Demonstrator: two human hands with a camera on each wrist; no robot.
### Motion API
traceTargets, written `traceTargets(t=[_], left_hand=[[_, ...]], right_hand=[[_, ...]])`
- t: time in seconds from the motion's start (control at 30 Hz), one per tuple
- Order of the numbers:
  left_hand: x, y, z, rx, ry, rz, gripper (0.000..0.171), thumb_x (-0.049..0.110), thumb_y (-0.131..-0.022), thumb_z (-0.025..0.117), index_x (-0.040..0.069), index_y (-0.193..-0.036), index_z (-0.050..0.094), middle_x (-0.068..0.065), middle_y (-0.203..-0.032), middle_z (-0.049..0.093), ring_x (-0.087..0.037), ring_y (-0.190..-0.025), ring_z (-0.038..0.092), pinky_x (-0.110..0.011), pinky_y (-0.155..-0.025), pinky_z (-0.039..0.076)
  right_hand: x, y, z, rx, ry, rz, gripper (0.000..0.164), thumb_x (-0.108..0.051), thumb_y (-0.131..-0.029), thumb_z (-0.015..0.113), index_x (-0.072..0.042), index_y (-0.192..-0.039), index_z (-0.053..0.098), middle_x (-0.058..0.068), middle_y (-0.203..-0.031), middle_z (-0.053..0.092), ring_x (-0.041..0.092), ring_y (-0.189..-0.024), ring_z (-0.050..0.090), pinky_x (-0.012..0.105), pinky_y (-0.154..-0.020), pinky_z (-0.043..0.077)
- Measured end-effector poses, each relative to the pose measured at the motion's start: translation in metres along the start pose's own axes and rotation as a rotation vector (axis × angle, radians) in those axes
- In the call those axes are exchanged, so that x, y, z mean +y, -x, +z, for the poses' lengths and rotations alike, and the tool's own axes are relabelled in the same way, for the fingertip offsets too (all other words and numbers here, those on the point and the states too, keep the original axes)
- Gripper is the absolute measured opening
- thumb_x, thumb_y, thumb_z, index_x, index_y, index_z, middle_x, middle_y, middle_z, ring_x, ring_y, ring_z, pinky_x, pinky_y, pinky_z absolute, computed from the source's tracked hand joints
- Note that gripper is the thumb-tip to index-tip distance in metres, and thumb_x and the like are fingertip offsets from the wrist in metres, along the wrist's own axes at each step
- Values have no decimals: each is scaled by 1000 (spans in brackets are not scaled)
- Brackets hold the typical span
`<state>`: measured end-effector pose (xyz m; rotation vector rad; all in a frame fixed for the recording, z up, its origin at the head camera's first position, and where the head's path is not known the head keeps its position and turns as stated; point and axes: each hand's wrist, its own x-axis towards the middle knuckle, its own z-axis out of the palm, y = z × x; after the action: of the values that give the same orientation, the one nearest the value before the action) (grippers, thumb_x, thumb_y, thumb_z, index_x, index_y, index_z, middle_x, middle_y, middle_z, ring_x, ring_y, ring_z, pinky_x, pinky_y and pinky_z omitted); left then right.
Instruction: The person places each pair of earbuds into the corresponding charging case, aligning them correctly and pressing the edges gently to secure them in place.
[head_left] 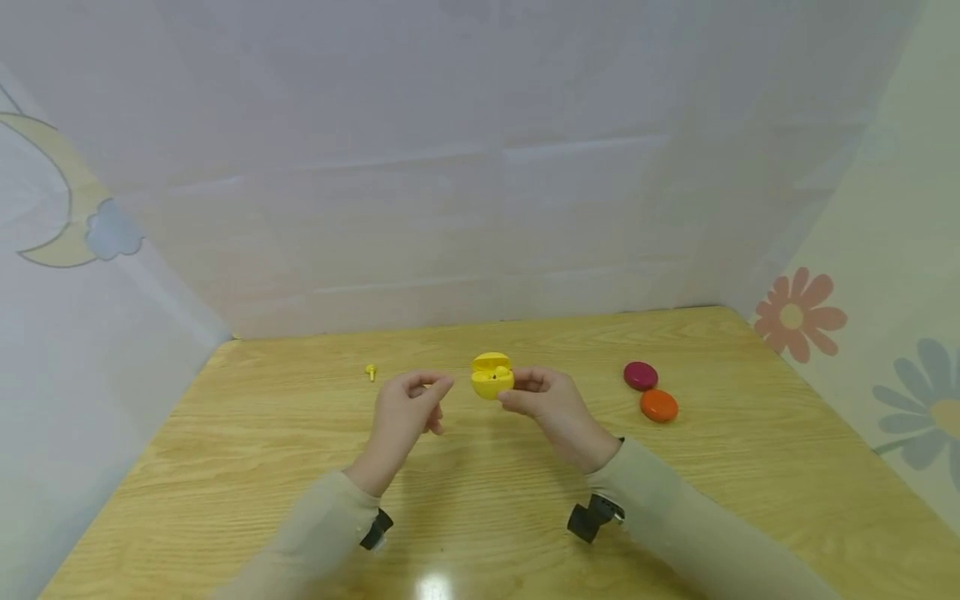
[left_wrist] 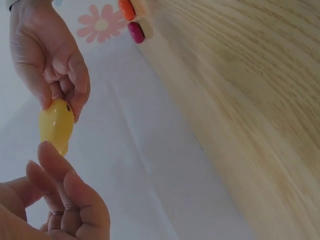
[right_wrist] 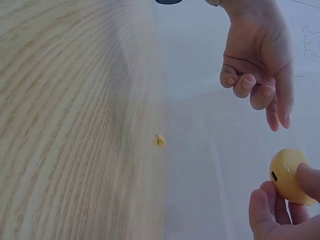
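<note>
My right hand (head_left: 551, 408) holds a yellow earbud case (head_left: 492, 388) above the table, thumb in front and fingers behind. Its lid is raised, and at least one yellow earbud shows inside; the other slot is too small to make out. To the left of the case is my left hand (head_left: 405, 414), apart from it, with bent fingers and nothing visible between them. In the right wrist view, the left hand's thumb and forefinger point toward the case (right_wrist: 287, 172). Farther left, a loose yellow earbud (head_left: 371, 372) lies on the wooden table (head_left: 247, 433).
A magenta round case (head_left: 641, 376) and an orange round case (head_left: 659, 406) lie close together on the right of the table. Pale fabric walls (head_left: 450, 208) with printed shapes enclose the back and sides. Each wrist wears a black strap.
</note>
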<state>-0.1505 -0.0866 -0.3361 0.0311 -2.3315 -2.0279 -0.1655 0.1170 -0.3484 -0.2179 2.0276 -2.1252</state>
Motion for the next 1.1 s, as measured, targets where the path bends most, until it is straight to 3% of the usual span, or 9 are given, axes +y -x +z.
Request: traceTargets(t=[0.63,1.1], left_hand=[[-16,-8,-40,52,-58,-75,31,17,-96,64,-9,-111,64,0,-54,54,-9,-43,53,-21,-50,50],[-34,-22,-65,108,-215,-123,31,19,-97,62,-7,-113,63,-4,-64,61,-10,-46,57,-25,-52,50]], right_hand=[[-4,0,-2,16,-33,16,31,4,-92,61,15,-119,51,16,-109,60,14,-91,61,29,-86,52],[-4,0,-4,5,-46,11,33,3,-93,60,15,-121,49,17,-111,59,14,-93,61,27,-86,52]])
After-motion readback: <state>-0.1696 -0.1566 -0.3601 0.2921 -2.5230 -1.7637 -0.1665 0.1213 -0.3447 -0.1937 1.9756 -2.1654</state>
